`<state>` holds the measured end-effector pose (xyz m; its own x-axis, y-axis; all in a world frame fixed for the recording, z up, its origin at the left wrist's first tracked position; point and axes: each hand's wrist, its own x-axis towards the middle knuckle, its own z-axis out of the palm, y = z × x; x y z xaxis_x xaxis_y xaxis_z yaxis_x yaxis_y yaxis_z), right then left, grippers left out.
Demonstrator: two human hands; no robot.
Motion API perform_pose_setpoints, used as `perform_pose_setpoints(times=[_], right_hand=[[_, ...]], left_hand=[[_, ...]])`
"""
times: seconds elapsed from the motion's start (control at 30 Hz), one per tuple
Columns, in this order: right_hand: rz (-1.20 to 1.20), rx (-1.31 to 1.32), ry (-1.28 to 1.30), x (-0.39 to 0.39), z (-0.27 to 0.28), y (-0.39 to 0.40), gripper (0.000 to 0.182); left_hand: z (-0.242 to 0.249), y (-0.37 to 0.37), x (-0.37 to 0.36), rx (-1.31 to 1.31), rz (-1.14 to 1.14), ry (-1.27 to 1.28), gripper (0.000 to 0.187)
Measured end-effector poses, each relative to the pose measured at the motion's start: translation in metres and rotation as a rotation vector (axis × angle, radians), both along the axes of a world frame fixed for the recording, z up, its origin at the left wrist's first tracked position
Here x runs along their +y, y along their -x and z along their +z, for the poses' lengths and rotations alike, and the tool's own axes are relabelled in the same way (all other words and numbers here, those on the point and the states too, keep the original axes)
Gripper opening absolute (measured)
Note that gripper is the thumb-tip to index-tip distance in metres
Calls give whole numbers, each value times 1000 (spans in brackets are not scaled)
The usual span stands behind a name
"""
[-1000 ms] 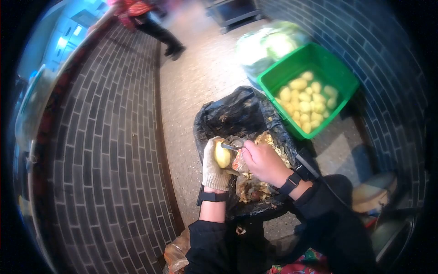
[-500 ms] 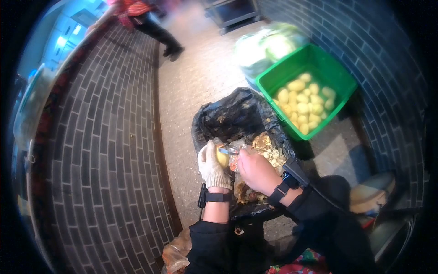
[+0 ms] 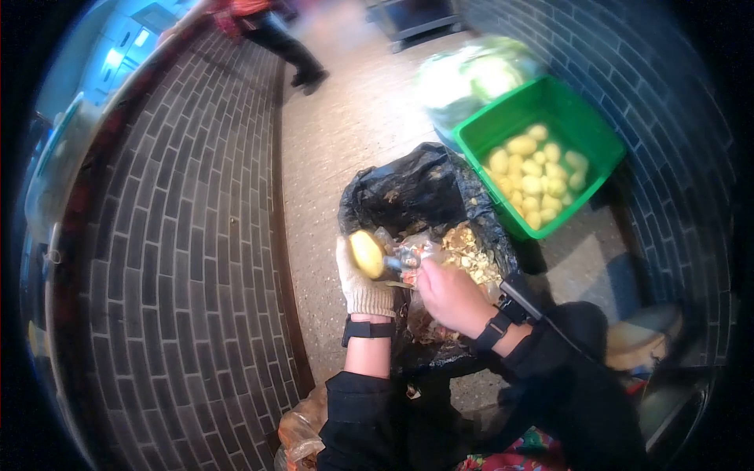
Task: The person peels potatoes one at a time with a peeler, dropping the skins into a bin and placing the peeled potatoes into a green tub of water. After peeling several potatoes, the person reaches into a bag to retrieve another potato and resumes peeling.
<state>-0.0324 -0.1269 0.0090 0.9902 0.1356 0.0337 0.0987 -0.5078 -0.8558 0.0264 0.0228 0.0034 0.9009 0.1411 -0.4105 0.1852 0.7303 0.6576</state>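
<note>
A pale yellow potato (image 3: 367,253) rests in my left hand (image 3: 361,286), which wears a white knitted glove. My bare right hand (image 3: 452,296) is closed on a peeler (image 3: 402,262), whose blurred head is close to the potato's right side. Both hands are over a bin lined with a black bag (image 3: 408,192). Inside the bin lie peelings (image 3: 470,255) and crumpled clear plastic. Beyond it, to the right, a green crate (image 3: 580,206) holds several peeled potatoes (image 3: 532,185).
A clear bag with pale green contents (image 3: 471,78) stands behind the crate. Brick walls (image 3: 181,228) rise on both sides. Another person's legs (image 3: 284,51) show at the top left. A plastic bag (image 3: 302,428) lies at the bottom, and a dark cart (image 3: 415,20) stands far back.
My left hand has turned, so more of the potato shows. The peeler has moved slightly down and right with my right hand. The whole view has shifted a little.
</note>
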Motion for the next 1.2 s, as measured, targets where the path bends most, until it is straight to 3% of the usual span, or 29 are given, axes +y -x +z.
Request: perform_pose_setpoints(times=[0.2, 0.47, 0.7, 0.77, 0.8, 1.0, 1.2], right_hand=[[2, -31, 31, 13, -4, 8, 23], [191, -12, 110, 18, -25, 12, 26], [246, -39, 303, -9, -27, -7, 26], [-71, -92, 216, -12, -19, -10, 25], [-72, -77, 109, -16, -5, -12, 24], [-32, -168, -71, -33, 2, -17, 21], [-33, -88, -29, -28, -4, -18, 20]], left_hand=[[-33, 0, -6, 39, 93, -131, 37], [6, 5, -26, 192, 218, -62, 48], [5, 1, -8, 10, 14, 43, 57], [14, 5, -10, 17, 0, 80, 51], [12, 4, -7, 17, 1, 79, 51], [7, 9, -13, -42, -204, -167, 31], [0, 7, -21, -158, -189, -512, 25]])
